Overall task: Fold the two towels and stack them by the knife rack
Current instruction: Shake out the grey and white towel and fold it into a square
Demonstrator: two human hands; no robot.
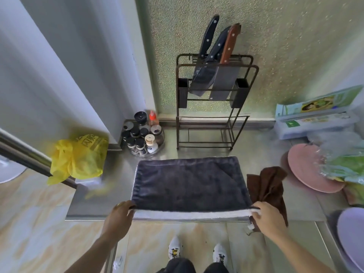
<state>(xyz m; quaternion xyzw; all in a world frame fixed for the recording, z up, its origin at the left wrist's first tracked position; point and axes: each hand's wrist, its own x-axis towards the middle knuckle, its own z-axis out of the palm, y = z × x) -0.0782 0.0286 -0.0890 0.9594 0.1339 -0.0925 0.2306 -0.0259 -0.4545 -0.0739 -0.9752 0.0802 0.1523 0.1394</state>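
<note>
Both hands, the left hand (120, 210) and right hand (265, 212), pinched the near corners of the grey towel (189, 184), which looked soft, light and floppy.

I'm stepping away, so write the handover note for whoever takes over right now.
Left hand pinches the near left corner of the grey towel; right hand pinches its near right corner.
The grey towel lies spread flat on the steel counter, in front of the knife rack.
The brown towel sits crumpled just to its right, untouched.
Done: grey towel laid out, no fold visible yet.
Left: fold the grey, fold the brown, stack both by the rack.
</note>
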